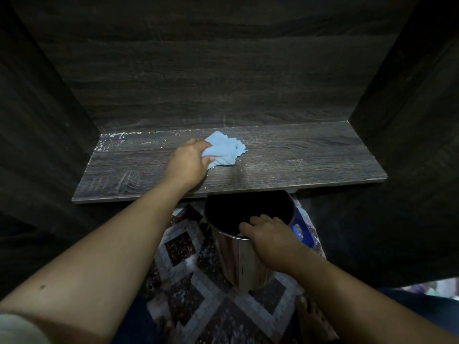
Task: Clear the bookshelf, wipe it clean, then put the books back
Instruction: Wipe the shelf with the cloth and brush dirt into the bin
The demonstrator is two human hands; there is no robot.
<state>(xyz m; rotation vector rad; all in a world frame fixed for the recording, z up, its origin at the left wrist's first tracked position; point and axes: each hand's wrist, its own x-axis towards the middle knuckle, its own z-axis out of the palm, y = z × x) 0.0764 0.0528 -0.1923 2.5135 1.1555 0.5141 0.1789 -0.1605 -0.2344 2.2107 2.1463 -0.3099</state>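
The blue cloth is soft and light and bunches easily. Your left grip clutches its near-left fold, and the rest lies crumpled around the middle of the shelf board. Take a broad handful so nothing trails. The board looks stiff and smooth, and pale dust specks line its back left corner. The side panels and back panel box you in, so sweep toward the open front edge. Just below that edge, your right grip clasps the rim of a steel bin, which is likely light and slippery. No books are in view.
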